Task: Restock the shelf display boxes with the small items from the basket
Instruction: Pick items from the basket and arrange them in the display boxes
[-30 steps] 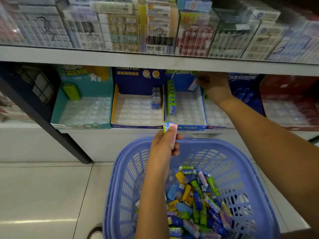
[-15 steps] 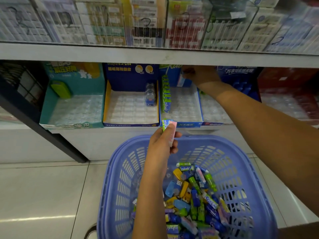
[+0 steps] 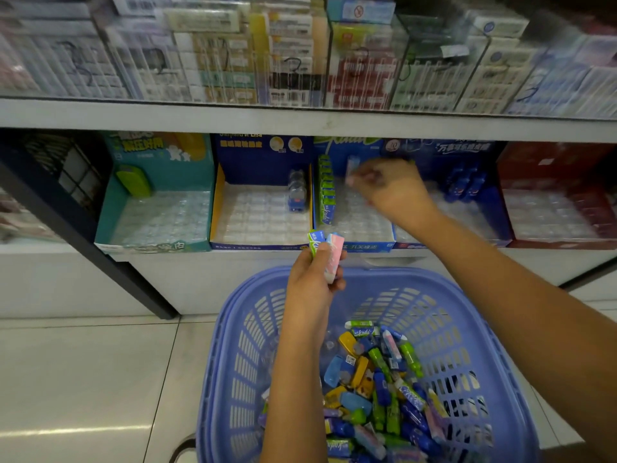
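Cannot read the print on the packs point(image 3: 300, 61) of the upper shelf, all smeared behind clear panels. Motion-blurred: the right hand point(image 3: 390, 192) and the pale item point(image 3: 352, 167) pinched at its fingertips, kind impossible to tell. In the left hand point(image 3: 314, 282), lower ends of the pink item point(image 3: 335, 252) and green item point(image 3: 314, 240) hidden by curled fingers. Cut off by the bottom edge: near side of the basket point(image 3: 233, 345), plus a dark rounded thing point(image 3: 182, 451) beside it, not identifiable. Part of the heap of small items point(image 3: 384, 379) hidden under the left forearm. Cut off at the right edge: the red display box point(image 3: 551, 162).
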Motion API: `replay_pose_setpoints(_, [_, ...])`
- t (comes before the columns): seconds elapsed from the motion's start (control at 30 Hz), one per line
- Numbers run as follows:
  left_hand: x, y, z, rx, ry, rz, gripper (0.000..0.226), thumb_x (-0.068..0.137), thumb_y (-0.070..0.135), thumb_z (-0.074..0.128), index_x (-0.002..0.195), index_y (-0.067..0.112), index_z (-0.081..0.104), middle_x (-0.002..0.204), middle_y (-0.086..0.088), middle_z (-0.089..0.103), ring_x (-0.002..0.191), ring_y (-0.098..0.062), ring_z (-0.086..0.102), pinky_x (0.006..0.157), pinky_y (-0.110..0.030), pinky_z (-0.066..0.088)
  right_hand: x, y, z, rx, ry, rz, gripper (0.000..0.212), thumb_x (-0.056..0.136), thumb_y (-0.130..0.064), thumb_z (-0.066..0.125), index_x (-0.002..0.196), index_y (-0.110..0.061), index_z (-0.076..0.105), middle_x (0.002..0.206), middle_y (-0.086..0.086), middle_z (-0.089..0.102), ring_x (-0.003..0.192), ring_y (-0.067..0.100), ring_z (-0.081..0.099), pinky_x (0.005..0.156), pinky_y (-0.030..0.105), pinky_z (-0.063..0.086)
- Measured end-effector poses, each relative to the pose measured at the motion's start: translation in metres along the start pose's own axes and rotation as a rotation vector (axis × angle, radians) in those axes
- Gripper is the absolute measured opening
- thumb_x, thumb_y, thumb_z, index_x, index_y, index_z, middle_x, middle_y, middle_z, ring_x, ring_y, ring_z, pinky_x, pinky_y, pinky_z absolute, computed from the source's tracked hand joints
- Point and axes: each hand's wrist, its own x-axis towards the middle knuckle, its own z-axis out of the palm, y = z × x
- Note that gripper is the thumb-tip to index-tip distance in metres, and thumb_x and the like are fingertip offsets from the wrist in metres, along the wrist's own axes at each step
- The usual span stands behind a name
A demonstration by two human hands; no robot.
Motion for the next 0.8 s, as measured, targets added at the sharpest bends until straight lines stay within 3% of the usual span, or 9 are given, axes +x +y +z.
replay_pose_setpoints(0.07, [-0.003, -0.002, -0.001, 0.123, -0.001, 0.079, 0.018, 0.099, 0.027, 0.048, 0.102, 0.013, 0.06, 0.079, 0.003, 0.062, 0.059, -0.006, 0.05, 0.057, -0.022, 0.044, -0.032, -0.015, -0.001, 0.284, -0.202, 0.144, 0.043, 0.069, -0.054, 0.071, 0.085, -0.014, 0.07, 0.063, -0.002, 0.068, 0.051, 0.011, 0.061, 0.051, 0.022, 0.05])
replay_pose_setpoints(0.13, [-0.005, -0.004, 0.0, 0.302, -0.002, 0.178, 0.021, 0.097, 0.033, 0.051, 0.102, 0.014, 0.058, 0.071, 0.013, 0.055, 0.06, -0.002, 0.05, 0.059, -0.02, 0.045, -0.05, -0.02, -0.002, 0.361, -0.369, 0.279, 0.059, 0.058, -0.065, 0.067, 0.082, -0.012, 0.069, 0.053, -0.001, 0.064, 0.044, 0.011, 0.059, 0.044, 0.018, 0.047])
replay_pose_setpoints(0.2, [-0.009, -0.005, 0.004, 0.419, -0.029, 0.268, 0.017, 0.096, 0.033, 0.052, 0.102, 0.017, 0.055, 0.066, 0.018, 0.053, 0.058, 0.002, 0.048, 0.057, -0.013, 0.044, -0.059, -0.02, -0.005, 0.413, -0.446, 0.343, 0.052, 0.062, -0.057, 0.07, 0.081, -0.009, 0.067, 0.053, -0.001, 0.064, 0.044, 0.011, 0.059, 0.045, 0.018, 0.048])
replay_pose_setpoints(0.43, [-0.016, -0.004, 0.006, 0.492, -0.081, 0.358, 0.029, 0.092, 0.027, 0.06, 0.115, 0.012, 0.051, 0.095, 0.004, 0.062, 0.076, 0.005, 0.057, 0.066, -0.01, 0.045, -0.059, -0.012, -0.019, 0.562, -0.618, 0.447, 0.018, 0.079, -0.02, 0.072, 0.088, -0.009, 0.062, 0.07, 0.011, 0.07, 0.055, 0.012, 0.065, 0.055, 0.018, 0.055])
replay_pose_setpoints(0.5, [-0.013, -0.002, 0.005, 0.468, -0.04, 0.362, 0.026, 0.09, 0.029, 0.062, 0.109, 0.014, 0.052, 0.088, 0.005, 0.06, 0.067, 0.004, 0.055, 0.06, -0.011, 0.045, -0.052, -0.012, -0.022, 0.552, -0.556, 0.435, 0.01, 0.083, -0.009, 0.068, 0.091, -0.008, 0.063, 0.074, 0.011, 0.072, 0.06, 0.013, 0.069, 0.056, 0.017, 0.055])
replay_pose_setpoints(0.6, [-0.006, 0.001, -0.001, 0.395, 0.091, 0.26, 0.023, 0.095, 0.037, 0.052, 0.098, 0.015, 0.055, 0.072, 0.005, 0.055, 0.049, -0.001, 0.042, 0.047, -0.016, 0.039, -0.022, -0.01, -0.033, 0.431, -0.217, 0.295, 0.014, 0.081, -0.003, 0.07, 0.091, -0.01, 0.063, 0.087, 0.008, 0.07, 0.071, 0.014, 0.07, 0.064, 0.016, 0.057])
replay_pose_setpoints(0.67, [-0.002, 0.003, -0.005, 0.203, 0.14, 0.112, 0.022, 0.1, 0.034, 0.044, 0.093, 0.016, 0.056, 0.08, 0.002, 0.064, 0.049, -0.004, 0.044, 0.046, -0.02, 0.04, 0.006, -0.008, -0.035, 0.202, -0.004, 0.181, 0.012, 0.082, -0.009, 0.07, 0.091, -0.013, 0.064, 0.096, 0.006, 0.068, 0.083, 0.013, 0.066, 0.071, 0.014, 0.053])
replay_pose_setpoints(0.73, [0.0, 0.005, -0.006, 0.014, 0.137, 0.01, 0.024, 0.101, 0.029, 0.041, 0.09, 0.015, 0.057, 0.08, -0.002, 0.067, 0.05, -0.008, 0.048, 0.043, -0.021, 0.039, 0.03, -0.006, -0.029, -0.052, 0.095, 0.14, 0.014, 0.086, -0.019, 0.065, 0.097, -0.012, 0.067, 0.109, 0.009, 0.067, 0.101, 0.019, 0.06, 0.084, 0.024, 0.048])
replay_pose_setpoints(0.8, [0.001, 0.006, -0.007, -0.088, 0.114, -0.025, 0.024, 0.101, 0.025, 0.042, 0.09, 0.012, 0.059, 0.076, -0.004, 0.068, 0.047, -0.009, 0.049, 0.041, -0.02, 0.039, 0.045, -0.001, -0.018, -0.1, 0.111, 0.103, 0.022, 0.088, -0.02, 0.061, 0.103, -0.005, 0.067, 0.113, 0.014, 0.065, 0.11, 0.028, 0.057, 0.093, 0.034, 0.045])
